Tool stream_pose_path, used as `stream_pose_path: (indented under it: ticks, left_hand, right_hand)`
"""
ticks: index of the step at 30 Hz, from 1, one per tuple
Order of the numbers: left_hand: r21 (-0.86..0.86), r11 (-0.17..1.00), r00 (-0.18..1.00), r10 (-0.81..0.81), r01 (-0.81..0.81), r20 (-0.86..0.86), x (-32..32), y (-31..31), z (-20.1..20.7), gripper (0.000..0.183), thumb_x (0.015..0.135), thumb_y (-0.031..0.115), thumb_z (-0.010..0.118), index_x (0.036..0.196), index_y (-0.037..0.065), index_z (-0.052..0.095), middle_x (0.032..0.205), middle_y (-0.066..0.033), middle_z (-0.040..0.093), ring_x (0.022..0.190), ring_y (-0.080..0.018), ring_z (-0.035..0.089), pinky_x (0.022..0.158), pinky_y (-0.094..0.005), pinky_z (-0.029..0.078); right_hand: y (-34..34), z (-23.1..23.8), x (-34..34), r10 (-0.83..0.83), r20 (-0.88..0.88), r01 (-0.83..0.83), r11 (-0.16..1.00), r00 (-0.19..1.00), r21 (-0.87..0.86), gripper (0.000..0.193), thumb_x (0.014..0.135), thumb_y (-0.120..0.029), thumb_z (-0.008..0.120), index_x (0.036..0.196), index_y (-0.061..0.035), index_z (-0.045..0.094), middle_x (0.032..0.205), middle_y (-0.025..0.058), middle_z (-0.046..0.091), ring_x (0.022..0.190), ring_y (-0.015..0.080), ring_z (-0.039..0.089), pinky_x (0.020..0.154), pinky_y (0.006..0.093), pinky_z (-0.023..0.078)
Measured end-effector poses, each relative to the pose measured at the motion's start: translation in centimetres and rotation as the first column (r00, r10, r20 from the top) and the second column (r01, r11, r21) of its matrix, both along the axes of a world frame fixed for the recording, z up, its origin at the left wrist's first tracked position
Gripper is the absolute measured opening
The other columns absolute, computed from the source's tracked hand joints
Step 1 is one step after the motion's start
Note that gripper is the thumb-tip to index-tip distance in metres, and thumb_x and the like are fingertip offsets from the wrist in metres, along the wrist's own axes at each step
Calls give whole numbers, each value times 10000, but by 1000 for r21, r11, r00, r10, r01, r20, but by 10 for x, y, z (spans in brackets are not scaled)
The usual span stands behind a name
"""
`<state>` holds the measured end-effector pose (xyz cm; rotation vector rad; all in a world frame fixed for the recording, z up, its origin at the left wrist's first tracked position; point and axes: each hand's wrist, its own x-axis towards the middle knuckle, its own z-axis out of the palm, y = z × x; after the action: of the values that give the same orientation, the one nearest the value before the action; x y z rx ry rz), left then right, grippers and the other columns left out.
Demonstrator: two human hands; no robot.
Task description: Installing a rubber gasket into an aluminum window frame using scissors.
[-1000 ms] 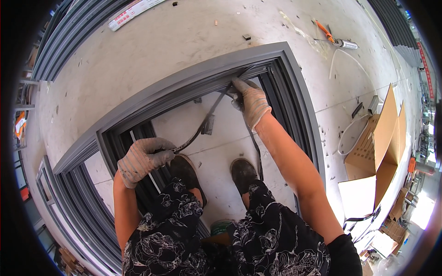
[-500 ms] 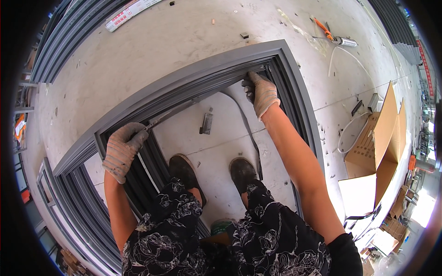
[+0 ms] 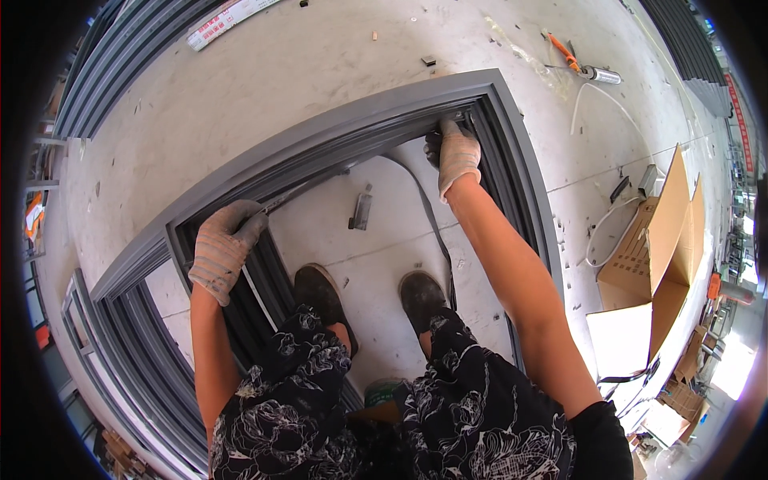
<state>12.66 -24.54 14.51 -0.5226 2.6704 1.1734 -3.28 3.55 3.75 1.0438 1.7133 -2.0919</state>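
Note:
A dark grey metal window or door frame [image 3: 328, 120] with a grooved inner side lies around my feet. My left hand [image 3: 222, 244], in a striped work glove with grey fingers, pinches a thin dark sealing strip [image 3: 300, 189] at the frame's inner left corner. That strip runs along the far bar toward the right. My right hand [image 3: 458, 158], gloved the same way, is closed at the inner far-right corner, thumb against the bar; what its fingers grip is hidden. A black strip [image 3: 430, 212] loops down from the far bar to the floor between hand and shoe.
Inside the frame a small dark bottle-like object [image 3: 362, 210] lies near my shoes [image 3: 422, 300]. An open cardboard box [image 3: 648, 256] stands at right. Farther off lie an orange-handled tool [image 3: 564, 52] and a silver tube [image 3: 602, 74]. Grey profiles [image 3: 132, 60] are stacked at far left.
My left hand has shifted slightly right and away from me along the far bar, still pinching the strip. My right hand has turned a little and moved slightly toward the corner.

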Motion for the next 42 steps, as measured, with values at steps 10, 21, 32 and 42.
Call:
stream_pose_path:
  ticks: [10, 21, 32, 42]
  left_hand:
    - [-47, 999, 998, -1, 4, 58, -8, 2, -11, 242, 795, 177, 634, 965, 5, 647, 887, -165, 655, 836, -257, 631, 772, -313, 476]
    - [-378, 920, 993, -119, 107, -7, -8, -14, -24, 252, 793, 208, 637, 978, 37, 642, 955, -164, 643, 909, -316, 603, 802, -342, 463]
    - [-584, 811, 983, -135, 37, -125, 14, -37, -39, 203, 792, 196, 625, 954, 75, 633, 884, -142, 621, 858, -328, 586, 756, -392, 467]
    - [-738, 674, 960, -171, -49, -220, 28, -45, -70, 189, 797, 162, 590, 975, 108, 629, 872, -114, 611, 857, -307, 570, 758, -411, 446]
  right_hand:
    - [30, -94, -23, 601, -119, -372, 626, 791, 685, 59, 828, -97, 585, 885, -87, 597, 827, 35, 636, 620, 139, 574, 579, 237, 470]
    - [-5, -31, 5, 125, -85, -129, 991, 988, -46, 165, 860, -162, 588, 958, -30, 600, 764, 52, 653, 608, 120, 601, 567, 218, 484]
    - [-2, -27, -15, 279, 93, -291, 840, 956, 457, 212, 909, -340, 510, 894, -151, 605, 701, -7, 617, 644, 103, 575, 608, 211, 442]
    - [-4, -5, 4, 50, -95, -56, 997, 994, -56, 204, 847, -184, 607, 964, -18, 614, 788, 57, 644, 574, 144, 562, 535, 254, 452]
